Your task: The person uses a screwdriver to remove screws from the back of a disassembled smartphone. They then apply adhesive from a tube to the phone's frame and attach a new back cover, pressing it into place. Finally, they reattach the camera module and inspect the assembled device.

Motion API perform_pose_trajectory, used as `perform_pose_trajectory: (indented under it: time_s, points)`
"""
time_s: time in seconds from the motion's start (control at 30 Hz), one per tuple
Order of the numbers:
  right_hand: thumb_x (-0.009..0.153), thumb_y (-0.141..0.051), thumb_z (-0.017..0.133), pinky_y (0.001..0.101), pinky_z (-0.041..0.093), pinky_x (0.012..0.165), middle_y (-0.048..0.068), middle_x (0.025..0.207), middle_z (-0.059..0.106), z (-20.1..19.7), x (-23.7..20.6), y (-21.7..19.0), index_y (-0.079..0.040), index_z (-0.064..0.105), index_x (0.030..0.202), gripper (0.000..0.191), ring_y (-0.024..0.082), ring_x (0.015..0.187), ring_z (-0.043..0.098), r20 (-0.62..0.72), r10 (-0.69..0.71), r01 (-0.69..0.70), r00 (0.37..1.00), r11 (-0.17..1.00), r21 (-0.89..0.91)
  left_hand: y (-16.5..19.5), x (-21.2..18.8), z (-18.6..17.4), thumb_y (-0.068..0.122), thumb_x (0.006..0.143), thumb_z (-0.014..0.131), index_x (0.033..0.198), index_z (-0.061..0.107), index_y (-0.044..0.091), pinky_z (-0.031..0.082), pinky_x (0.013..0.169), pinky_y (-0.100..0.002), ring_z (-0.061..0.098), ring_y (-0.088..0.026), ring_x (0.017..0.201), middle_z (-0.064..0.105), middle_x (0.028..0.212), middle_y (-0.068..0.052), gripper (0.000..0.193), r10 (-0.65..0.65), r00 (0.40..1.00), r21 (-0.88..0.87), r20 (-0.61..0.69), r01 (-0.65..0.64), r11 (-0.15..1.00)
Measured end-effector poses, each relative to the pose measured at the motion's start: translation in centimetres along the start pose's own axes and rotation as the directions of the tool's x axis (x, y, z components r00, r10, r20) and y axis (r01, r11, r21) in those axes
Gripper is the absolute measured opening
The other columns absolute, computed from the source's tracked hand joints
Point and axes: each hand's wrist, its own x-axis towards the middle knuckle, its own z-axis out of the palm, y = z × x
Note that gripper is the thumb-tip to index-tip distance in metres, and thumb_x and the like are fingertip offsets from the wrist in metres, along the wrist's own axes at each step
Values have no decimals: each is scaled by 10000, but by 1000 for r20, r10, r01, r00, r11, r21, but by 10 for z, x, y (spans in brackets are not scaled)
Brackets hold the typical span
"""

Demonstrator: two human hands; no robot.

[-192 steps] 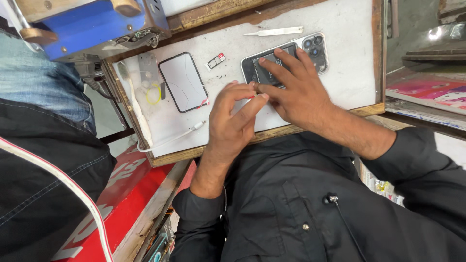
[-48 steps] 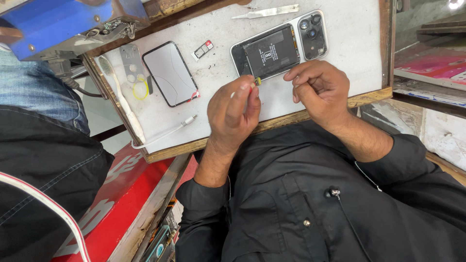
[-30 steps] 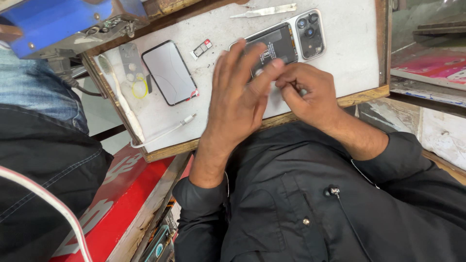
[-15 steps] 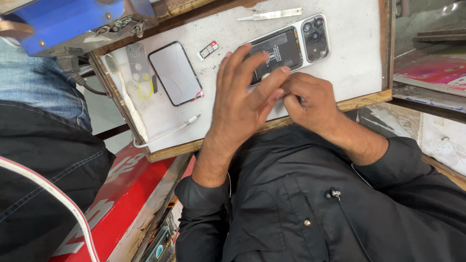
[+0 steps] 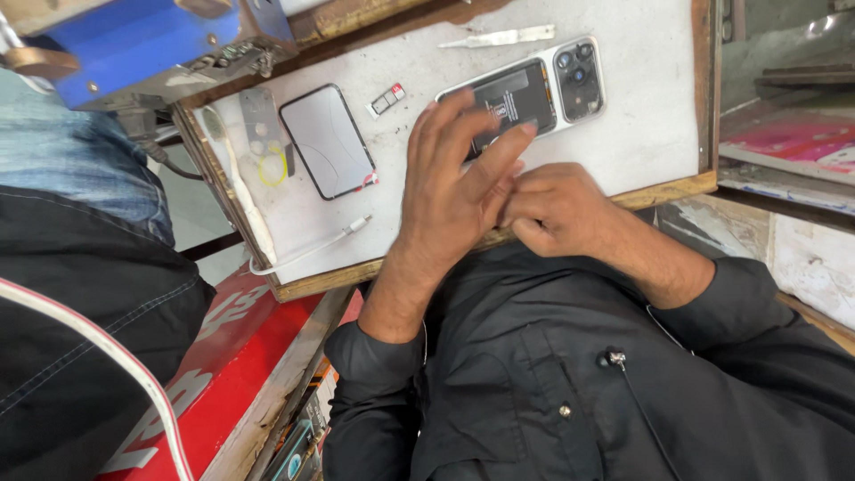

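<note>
A silver phone [image 5: 570,82] lies back up on the white work board [image 5: 650,125], with a dark, see-through-looking panel and a camera cluster at its right end. My left hand [image 5: 450,191] is spread over the phone's left half, fingers apart, fingertips on or just above the dark panel. My right hand [image 5: 557,207] sits close beside it at the board's near wooden edge. Its fingers are curled in toward the left hand, and whatever lies between them is hidden.
A second dark phone or screen [image 5: 327,140] lies to the left, with a small card tray [image 5: 387,98] beside it. A flat metal tool [image 5: 499,37] rests at the far edge. A white cable [image 5: 307,251] trails left. A blue machine [image 5: 151,36] stands behind; another person [image 5: 80,267] is at left.
My left hand went from pinching a small piece near the board's edge to spreading flat over the phone. My right hand drew in next to it and curled.
</note>
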Motion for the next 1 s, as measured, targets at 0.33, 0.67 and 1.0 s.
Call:
perform_pose_trajectory:
  time_s: [0.33,0.67,1.0]
  points:
    - [719,-13,637,396,544,610,29,758,676,0,2,1,-104,663,760,104,262,700,670,38,-24,22,999,998,60,-4,4,1,17,951,785,1353,668,198,523,1048,-471,616,-309,1157,612,1132,-40,456,-71,993,-130,90,83,988]
    - [733,-4,656,406,524,598,51,737,664,-5,1,0,-109,692,773,118,280,692,654,63,-49,42,997,993,114,4,5,-3,54,785,788,1225,685,154,467,1081,-536,592,-368,1211,625,1234,-96,463,17,1000,-88,19,-15,996]
    - [724,-17,630,399,527,598,38,748,677,-3,2,5,-115,692,772,125,275,676,650,68,-44,34,997,989,143,2,-4,4,80,830,833,1265,688,185,487,1116,-532,582,-352,1247,602,1157,-53,471,9,997,-32,-81,-11,999]
